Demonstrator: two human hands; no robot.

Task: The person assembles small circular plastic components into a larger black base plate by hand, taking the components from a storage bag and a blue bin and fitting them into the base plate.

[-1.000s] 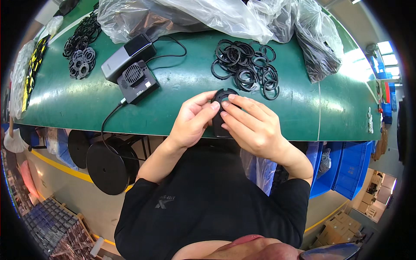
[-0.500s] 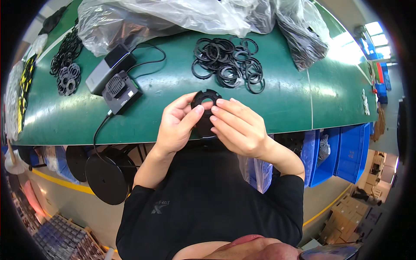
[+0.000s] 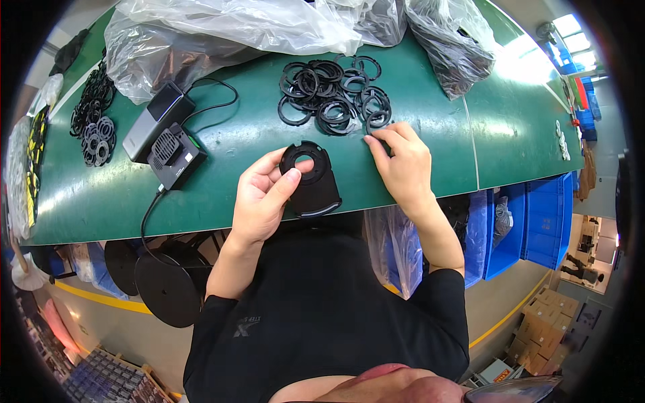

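My left hand (image 3: 261,198) grips a flat black plastic part (image 3: 316,196) with a round, notched collar and a large hole at its upper end. The thumb lies on the collar's face, and a fingertip shows through the hole. Over the table to the right, my right hand (image 3: 404,161) has its thumb and index finger closed at the lower edge of a black ring (image 3: 368,125). That ring lies at the near right side of a loose pile of black rings (image 3: 322,84). The fingers partly cover it.
A grey and black device (image 3: 168,134) with cables stands left on the green table (image 3: 235,161). More black rings (image 3: 99,140) lie beyond it. Clear plastic bags (image 3: 235,27) line the back. Blue bins (image 3: 544,218) sit below the table's right front edge.
My right hand has left the black plastic part and moved right and away from me to the ring pile. My left hand keeps the part, now tilted and more exposed. The view shifted slightly.
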